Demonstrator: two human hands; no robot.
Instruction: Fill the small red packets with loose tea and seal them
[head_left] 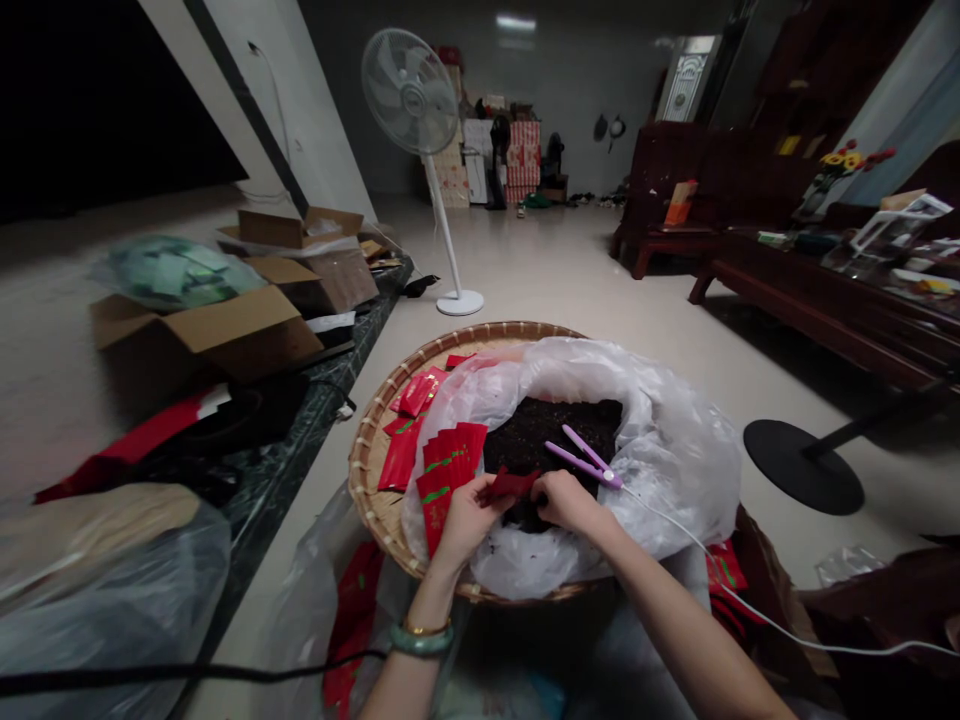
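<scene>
Both hands meet over a clear plastic bag (675, 440) full of dark loose tea leaves (551, 425), which lies in a round woven bamboo tray (367, 460). My left hand (466, 520) and my right hand (566, 500) are closed on a small red packet (512, 485) between them. A fan of red packets (450, 470) rests on the bag's edge beside my left hand. A purple clip-like sealer (585, 458) with a white cord lies on the tea by my right hand.
More red packets (416, 392) lie in the tray's left part. Cardboard boxes (210, 330) sit on a dark ledge at left. A standing fan (420, 110) is behind the tray, a black round stand base (802, 465) at right, a dark wooden bench (810, 300) beyond.
</scene>
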